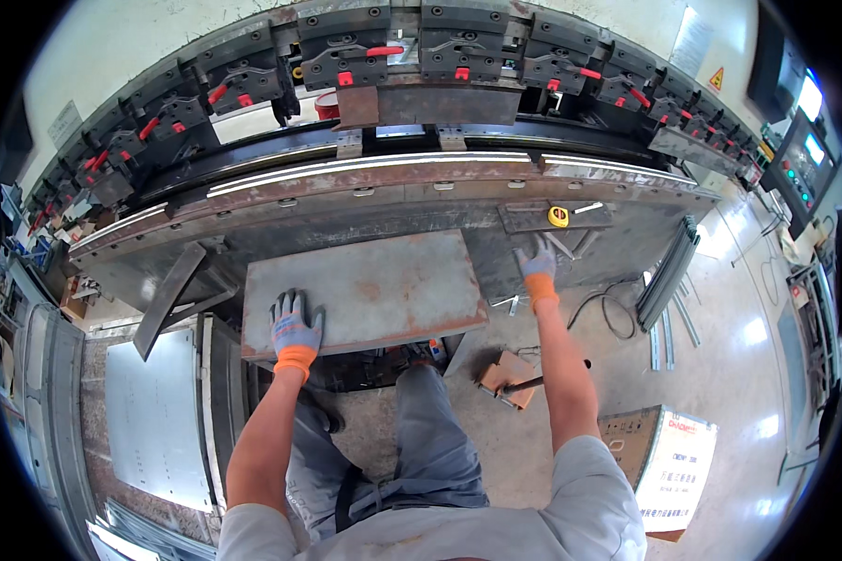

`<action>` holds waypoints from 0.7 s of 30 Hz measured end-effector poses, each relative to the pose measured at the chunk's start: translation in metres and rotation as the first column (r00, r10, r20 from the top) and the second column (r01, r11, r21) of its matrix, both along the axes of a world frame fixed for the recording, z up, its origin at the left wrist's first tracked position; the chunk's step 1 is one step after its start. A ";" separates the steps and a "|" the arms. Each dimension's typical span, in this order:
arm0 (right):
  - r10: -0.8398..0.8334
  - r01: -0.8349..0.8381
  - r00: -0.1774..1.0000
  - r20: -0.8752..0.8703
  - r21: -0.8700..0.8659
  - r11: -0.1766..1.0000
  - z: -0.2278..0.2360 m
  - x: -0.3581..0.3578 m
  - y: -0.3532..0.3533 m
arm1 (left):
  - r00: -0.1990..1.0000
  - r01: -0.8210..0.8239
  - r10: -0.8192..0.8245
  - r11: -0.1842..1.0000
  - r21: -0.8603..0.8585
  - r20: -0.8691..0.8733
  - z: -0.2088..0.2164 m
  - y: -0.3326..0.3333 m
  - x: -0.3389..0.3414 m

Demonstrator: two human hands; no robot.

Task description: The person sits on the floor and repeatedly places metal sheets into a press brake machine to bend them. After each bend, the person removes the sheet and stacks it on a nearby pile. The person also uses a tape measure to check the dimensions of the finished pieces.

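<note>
I see left hand (pixel 296 327) flat on grey metal plate (pixel 374 280), gripping nothing | right hand (pixel 536 262) loose-fingered near yellow tape measure (pixel 558 217), touch I can't tell | compartment (pixel 457 352) under plate, right of left hand: small items (pixel 434 350) inside | carton (pixel 660 458), right of right hand; red bucket (pixel 327 105) beyond both: contents hidden

Grey gloves (pixel 294 329), orange cuffs (pixel 296 360), grey shirt (pixel 458 535), trousers (pixel 433 421) perhaps blue-grey

Rust-marked table (pixel 384 280), dark shelf (pixel 524 222) at right
The table bears the left hand (pixel 296 331); the shelf, a yellow tape measure (pixel 558 217).
</note>
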State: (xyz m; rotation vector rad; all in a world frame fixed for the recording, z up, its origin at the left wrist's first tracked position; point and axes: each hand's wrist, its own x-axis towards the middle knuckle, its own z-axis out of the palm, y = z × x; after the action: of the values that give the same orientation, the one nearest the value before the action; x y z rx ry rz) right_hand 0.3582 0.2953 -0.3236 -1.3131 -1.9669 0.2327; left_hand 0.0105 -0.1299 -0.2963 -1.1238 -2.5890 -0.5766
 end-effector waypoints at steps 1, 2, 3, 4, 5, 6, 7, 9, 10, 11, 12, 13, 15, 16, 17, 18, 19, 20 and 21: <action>0.049 -0.049 0.999 0.010 -0.007 0.999 -0.003 -0.009 -0.022 | 1.000 -0.003 0.003 1.000 -0.012 -0.003 -0.002 -0.001 -0.001; 0.100 -0.100 0.995 0.017 -0.015 0.995 -0.001 -0.022 -0.046 | 1.000 -0.012 0.012 1.000 -0.010 -0.002 -0.003 -0.004 -0.002; 0.199 -0.198 0.980 0.002 -0.047 0.979 0.014 -0.041 -0.078 | 0.999 -0.034 0.034 0.999 -0.014 -0.006 -0.003 -0.012 -0.004; 0.285 -0.286 0.958 -0.016 -0.076 0.955 0.028 -0.055 -0.106 | 0.999 -0.046 0.046 0.999 -0.016 -0.010 -0.004 -0.017 -0.006; 0.299 -0.297 0.953 0.037 -0.058 0.953 0.026 -0.061 -0.120 | 0.999 -0.031 0.031 0.999 -0.015 -0.011 -0.006 -0.014 -0.006; 0.313 -0.310 0.946 0.090 -0.041 0.950 0.024 -0.066 -0.133 | 1.000 -0.017 0.017 1.000 -0.014 -0.012 -0.007 -0.010 -0.005; 0.333 -0.332 0.933 0.140 -0.029 0.943 0.021 -0.075 -0.147 | 1.000 -0.012 0.012 1.000 -0.017 -0.017 -0.007 -0.011 -0.004; 0.322 -0.312 0.922 0.215 -0.076 0.947 0.027 -0.087 -0.178 | 1.000 -0.020 0.019 0.999 -0.041 -0.010 -0.005 -0.017 -0.006; 0.318 -0.301 0.912 0.258 -0.106 0.948 0.036 -0.086 -0.182 | 1.000 -0.010 0.009 0.999 -0.039 -0.024 -0.008 -0.015 -0.006; 0.318 -0.290 0.900 0.299 -0.135 0.948 0.041 -0.086 -0.184 | 0.999 -0.002 0.000 0.999 -0.037 -0.040 -0.010 -0.016 -0.009; 0.288 -0.266 0.905 0.313 -0.110 0.957 0.033 -0.092 -0.182 | 0.998 -0.012 0.010 1.000 -0.028 -0.062 -0.012 -0.019 -0.012; 0.283 -0.263 0.907 0.310 -0.106 0.959 0.034 -0.089 -0.183 | 0.999 -0.009 0.008 0.999 -0.036 -0.048 -0.011 -0.017 -0.009; 0.280 -0.263 0.911 0.302 -0.097 0.960 0.035 -0.087 -0.185 | 1.000 -0.009 0.008 0.999 -0.052 -0.023 -0.007 -0.016 -0.008; 0.280 -0.264 0.911 0.305 -0.093 0.960 0.035 -0.087 -0.185 | 1.000 -0.006 0.005 0.999 -0.037 -0.021 -0.009 -0.017 -0.008; 0.281 -0.266 0.910 0.306 -0.089 0.960 0.035 -0.088 -0.186 | 1.000 -0.004 0.003 1.000 -0.022 -0.021 -0.010 -0.019 -0.009; 0.283 -0.270 0.909 0.307 -0.085 0.959 0.036 -0.090 -0.186 | 1.000 -0.003 0.003 1.000 -0.007 -0.021 -0.011 -0.020 -0.010; 0.282 -0.267 0.909 0.308 -0.089 0.959 0.035 -0.089 -0.185 | 1.000 -0.008 0.008 1.000 -0.028 0.004 -0.009 -0.020 -0.007; 0.281 -0.265 0.909 0.309 -0.093 0.960 0.034 -0.087 -0.183 | 1.000 -0.011 0.013 0.999 -0.050 0.028 -0.006 -0.018 -0.004; 0.280 -0.263 0.909 0.310 -0.097 0.960 0.033 -0.086 -0.182 | 0.999 -0.014 0.018 0.997 -0.073 0.052 -0.003 -0.016 -0.002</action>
State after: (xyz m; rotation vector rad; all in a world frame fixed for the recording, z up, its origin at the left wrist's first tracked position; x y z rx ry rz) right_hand 0.2722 0.1135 -0.2902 -1.1614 -2.4399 0.2156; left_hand 0.0083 -0.1463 -0.2991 -1.1235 -2.6807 -0.5196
